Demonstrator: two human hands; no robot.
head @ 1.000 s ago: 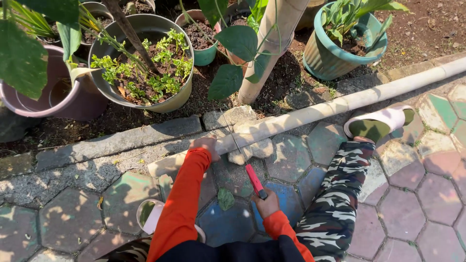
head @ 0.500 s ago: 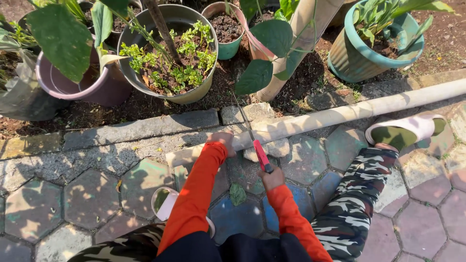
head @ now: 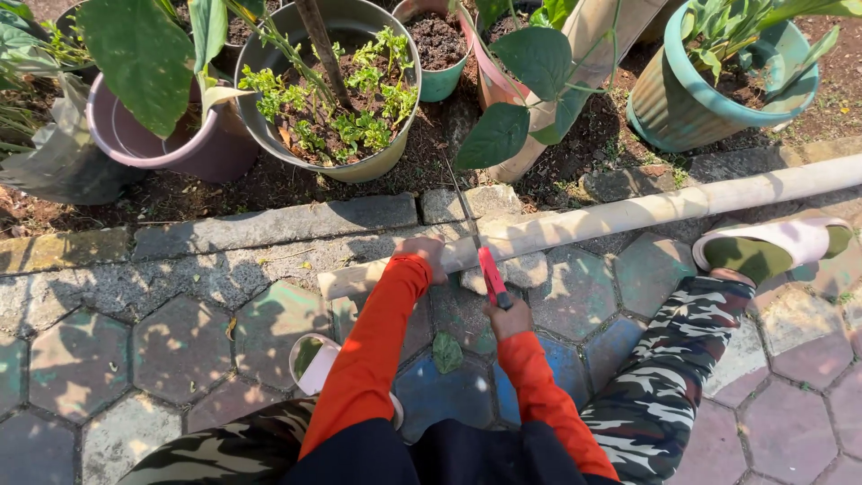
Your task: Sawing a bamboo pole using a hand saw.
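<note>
Pale, long bamboo pole (head: 628, 214) lies across a stone kerb and painted hexagonal paving (head: 180, 359), and serves as the marker for everything around it. At its near end the person's left hand (head: 424, 254) presses down on the pole, fingers closed over its top. Just beside that hand, the right hand (head: 507, 316) is wrapped tight around the red handle of a thin-bladed handsaw (head: 485, 269), whose blade crosses the pole at an angle and points towards the garden bed beyond. A rough pale stone (head: 521, 269) sits under the pole next to the saw. Behind the pole stand a grey metal pot of small green plants (head: 395, 153), a purple plastic pot (head: 171, 153) and a teal ribbed pot (head: 700, 117). On the near side, a foot in a pale slipper with a green sole (head: 763, 250) rests against the pole's far stretch.

The pole looks stiff, hollow and fairly light, with a smooth round skin likely to roll or slip; a firm hold close beside the blade appears the steadiest place to pin it.
</note>
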